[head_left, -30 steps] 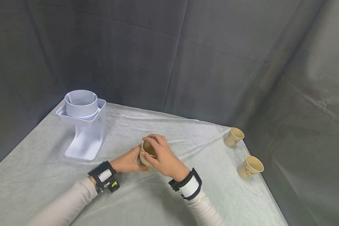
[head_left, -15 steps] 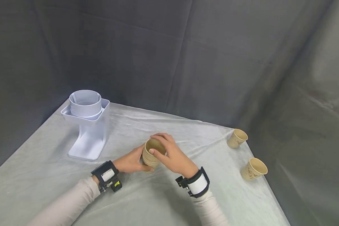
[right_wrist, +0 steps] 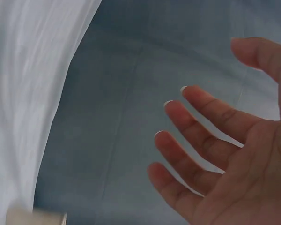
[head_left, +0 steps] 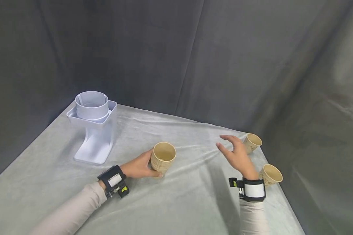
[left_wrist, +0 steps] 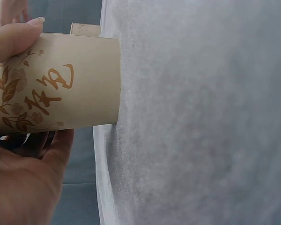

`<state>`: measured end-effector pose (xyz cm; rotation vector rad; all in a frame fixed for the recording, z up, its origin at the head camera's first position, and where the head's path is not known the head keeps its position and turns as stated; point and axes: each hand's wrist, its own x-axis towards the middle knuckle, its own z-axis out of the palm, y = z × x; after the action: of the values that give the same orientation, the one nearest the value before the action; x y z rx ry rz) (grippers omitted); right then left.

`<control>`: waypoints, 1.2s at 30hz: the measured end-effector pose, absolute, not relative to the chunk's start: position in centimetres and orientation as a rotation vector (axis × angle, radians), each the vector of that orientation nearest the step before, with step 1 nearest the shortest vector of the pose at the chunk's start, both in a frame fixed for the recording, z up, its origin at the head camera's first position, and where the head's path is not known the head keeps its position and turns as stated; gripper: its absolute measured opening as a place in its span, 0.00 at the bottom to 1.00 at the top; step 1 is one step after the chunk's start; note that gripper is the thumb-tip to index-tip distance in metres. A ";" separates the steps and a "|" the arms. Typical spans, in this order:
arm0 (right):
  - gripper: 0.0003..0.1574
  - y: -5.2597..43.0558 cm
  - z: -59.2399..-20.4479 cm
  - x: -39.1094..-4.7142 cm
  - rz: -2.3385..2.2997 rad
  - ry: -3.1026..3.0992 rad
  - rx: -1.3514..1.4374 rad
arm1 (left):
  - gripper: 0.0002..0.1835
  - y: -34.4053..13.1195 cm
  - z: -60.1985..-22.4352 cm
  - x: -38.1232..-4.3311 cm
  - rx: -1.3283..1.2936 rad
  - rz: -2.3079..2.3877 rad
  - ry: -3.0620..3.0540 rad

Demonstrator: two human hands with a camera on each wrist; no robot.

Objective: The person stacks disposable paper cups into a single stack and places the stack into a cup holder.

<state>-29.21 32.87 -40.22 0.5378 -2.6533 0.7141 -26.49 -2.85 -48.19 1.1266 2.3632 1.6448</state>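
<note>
A stack of nested beige paper cups (head_left: pixel 162 158) stands upright near the middle of the table. My left hand (head_left: pixel 139 165) grips the stack low on its left side, thumb in front. In the left wrist view the lowest paper cup (left_wrist: pixel 84 84) shows brown leaves and lettering. My right hand (head_left: pixel 238 156) is in the air to the right, holding nothing, with its fingers (right_wrist: pixel 201 140) spread and slightly bent. Near it, a single paper cup (head_left: pixel 254 141) stands at the back right, partly hidden by the hand. Another paper cup (head_left: pixel 272 174) stands closer, beside the right wrist.
A white stand (head_left: pixel 95 147) with a round open cylinder (head_left: pixel 92 109) on top is at the back left. Pale cloth covers the table (head_left: pixel 182 199). Dark grey curtains (head_left: pixel 141 58) hang behind and on both sides.
My right hand has let go of the cup stack and moved right, towards the two single cups. The left hand keeps its grip on the stack. The view has shifted slightly.
</note>
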 end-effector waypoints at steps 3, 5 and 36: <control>0.31 35.9 -40.3 -28.9 0.673 -2.671 0.432 | 0.46 -2.8 -48.8 -26.9 1.135 1.660 2.358; 0.32 37.6 -40.4 -28.6 0.645 -2.684 0.372 | 0.47 -2.8 -49.6 -27.4 1.137 1.663 2.360; 0.50 48.9 -43.4 -24.5 0.466 -2.936 -0.151 | 0.48 -2.9 -50.6 -27.9 1.125 1.639 2.359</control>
<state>-24.54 48.91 -43.38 -0.1508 -2.9357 0.4662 -27.92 -2.93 -50.58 1.1252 2.3590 1.6388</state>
